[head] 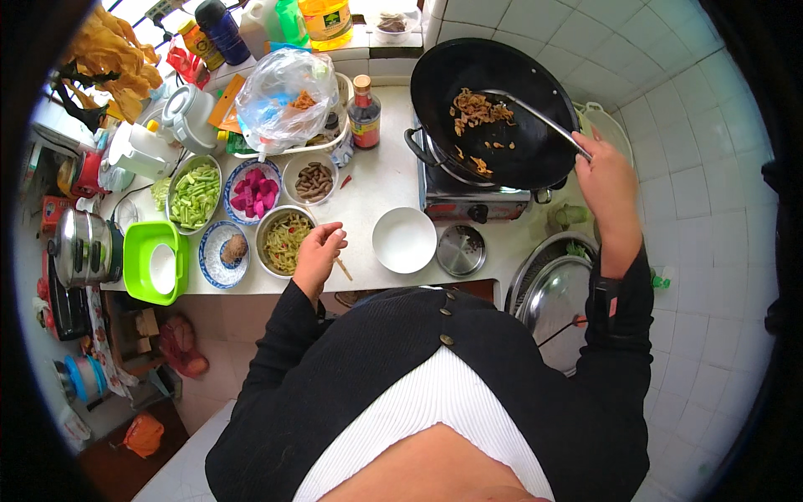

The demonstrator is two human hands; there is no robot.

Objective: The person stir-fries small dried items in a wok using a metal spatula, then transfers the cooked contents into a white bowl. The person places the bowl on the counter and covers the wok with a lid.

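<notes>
A metal-handled cooking spatula is gripped in my right hand, its head among browned food pieces in a black wok. The wok sits tilted over a gas stove. My left hand, fingers loosely curled and holding nothing, hovers beside a metal bowl of shredded green vegetables. Chopsticks show partly behind that hand. Between my hands on the counter stand an empty white bowl and a small round metal dish with a few dark specks.
Left of my left hand are bowls of chopped green vegetable, pink pieces and brown pieces, plus a green basin. A sauce bottle stands left of the wok. Metal pans lie in the sink area; a tiled wall bounds the right.
</notes>
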